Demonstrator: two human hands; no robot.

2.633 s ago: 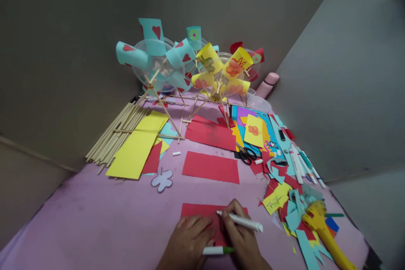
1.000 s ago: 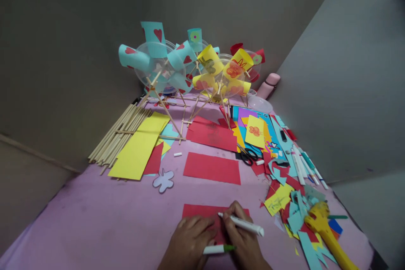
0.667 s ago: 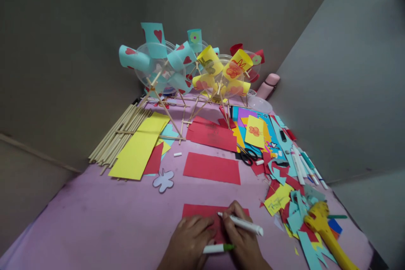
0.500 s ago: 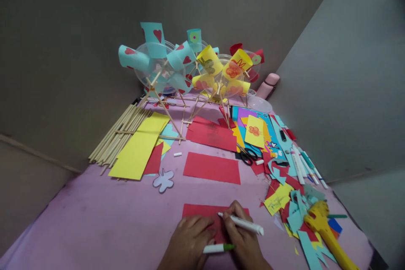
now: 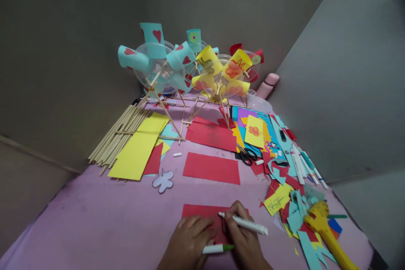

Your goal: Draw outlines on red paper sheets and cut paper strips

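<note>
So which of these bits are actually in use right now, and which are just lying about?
In use: right hand, gripping the white marker; left hand, flat on the red card; green marker between the hands.
Lying about: scissors, sticks, yellow sheet, glue gun, pinwheels, scraps.

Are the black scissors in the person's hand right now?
No, the scissors lie untouched on the table, while the right hand holds a white marker.
</note>
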